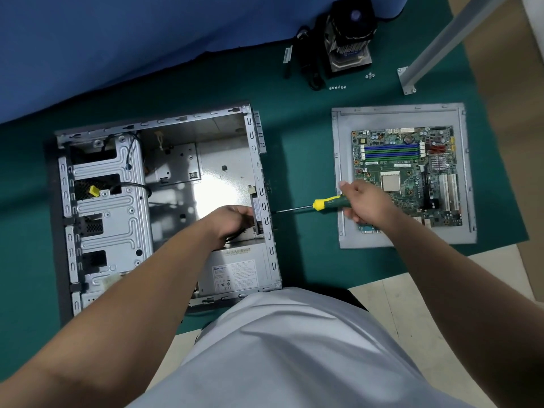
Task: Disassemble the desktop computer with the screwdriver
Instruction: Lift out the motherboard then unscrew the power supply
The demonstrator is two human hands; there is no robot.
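An open grey computer case (pixel 188 128) lies on its side on the green mat, its motherboard bay bare. Inside it near the right wall, my left hand (pixel 228 223) grips a dark part just above the power supply (pixel 238 273). My right hand (pixel 363 203) is closed on the green and yellow handle of a screwdriver (pixel 325 204). The shaft runs level to the left, and its tip meets the outside of the case's right wall. The removed motherboard (pixel 407 169) rests on the grey side panel (pixel 409 240) at the right.
A CPU cooler (pixel 348 39), a black cable (pixel 309 69) and small groups of loose screws (pixel 337 88) sit at the far edge of the mat. A grey metal leg (pixel 441 45) slants down at the back right. Blue cloth (pixel 117 39) covers the far left.
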